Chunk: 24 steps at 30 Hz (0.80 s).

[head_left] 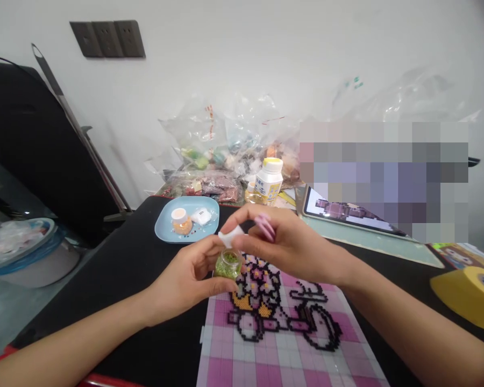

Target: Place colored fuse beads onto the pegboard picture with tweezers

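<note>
My left hand (181, 277) is wrapped round a small clear jar (228, 264) of green beads, its mouth uncovered. Just above that mouth, my right hand (282, 242) pinches a white lid (230, 236). A slim pink tool (265, 227) also sits within my right hand; its tip is hidden, so its kind does not show. Under both hands lies a pink-and-white checked pegboard (266, 355) bearing a bead picture (282, 317) of a scooter outlined in black, with pink, yellow and orange beads.
A blue tray (163, 228) holds a jar of orange beads (181, 221) and a small white packet (202, 216). Behind it stand a white bottle (269, 180) and several bead bags (218, 185). A tablet (347, 210) leans at right, near yellow tape (463, 295). A bin (56, 258) is left.
</note>
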Each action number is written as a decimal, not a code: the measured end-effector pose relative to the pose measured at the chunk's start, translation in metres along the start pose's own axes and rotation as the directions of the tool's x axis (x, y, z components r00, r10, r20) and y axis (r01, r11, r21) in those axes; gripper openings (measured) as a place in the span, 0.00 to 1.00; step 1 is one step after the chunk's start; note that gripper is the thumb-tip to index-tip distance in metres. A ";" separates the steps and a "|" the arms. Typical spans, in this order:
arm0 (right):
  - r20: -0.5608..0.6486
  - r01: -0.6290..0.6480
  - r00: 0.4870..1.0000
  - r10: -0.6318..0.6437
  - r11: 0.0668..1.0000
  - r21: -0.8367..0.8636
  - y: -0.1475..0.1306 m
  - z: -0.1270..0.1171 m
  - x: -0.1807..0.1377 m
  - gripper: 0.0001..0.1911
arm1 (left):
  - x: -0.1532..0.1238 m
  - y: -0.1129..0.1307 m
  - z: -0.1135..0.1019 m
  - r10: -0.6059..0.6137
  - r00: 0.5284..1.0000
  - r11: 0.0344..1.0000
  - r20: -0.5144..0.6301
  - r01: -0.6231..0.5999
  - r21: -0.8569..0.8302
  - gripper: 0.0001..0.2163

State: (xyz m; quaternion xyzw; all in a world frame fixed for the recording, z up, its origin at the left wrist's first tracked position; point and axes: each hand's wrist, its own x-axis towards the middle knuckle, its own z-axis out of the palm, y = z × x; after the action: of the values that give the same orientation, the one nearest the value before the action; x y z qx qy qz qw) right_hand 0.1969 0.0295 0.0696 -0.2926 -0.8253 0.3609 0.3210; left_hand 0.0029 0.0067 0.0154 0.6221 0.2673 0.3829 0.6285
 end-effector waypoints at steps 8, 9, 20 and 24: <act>0.074 0.184 0.979 -0.188 0.981 0.060 0.007 0.000 -0.004 0.09 | 0.001 0.000 -0.001 -0.004 1.000 0.994 0.020 0.006 -0.109 0.18; 0.057 0.190 0.980 -0.192 0.981 0.044 0.007 0.002 -0.004 0.10 | 0.001 -0.001 -0.001 -0.009 1.000 0.993 0.022 0.011 -0.121 0.18; -0.152 0.022 0.987 -0.049 0.984 -0.174 0.013 0.013 -0.003 0.15 | 0.000 -0.005 0.001 0.024 0.996 0.999 -0.088 -0.027 -0.036 0.25; 0.033 0.045 0.999 -0.043 0.998 -0.049 0.007 -0.001 -0.006 0.07 | -0.002 -0.005 0.000 -0.058 0.998 0.990 0.016 0.060 -0.129 0.28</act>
State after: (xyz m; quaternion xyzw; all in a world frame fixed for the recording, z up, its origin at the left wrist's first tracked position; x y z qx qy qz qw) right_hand 0.2033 0.0296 0.0629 -0.2765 -0.8451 0.3379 0.3084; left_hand 0.0021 0.0053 0.0103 0.5744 0.2562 0.3768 0.6801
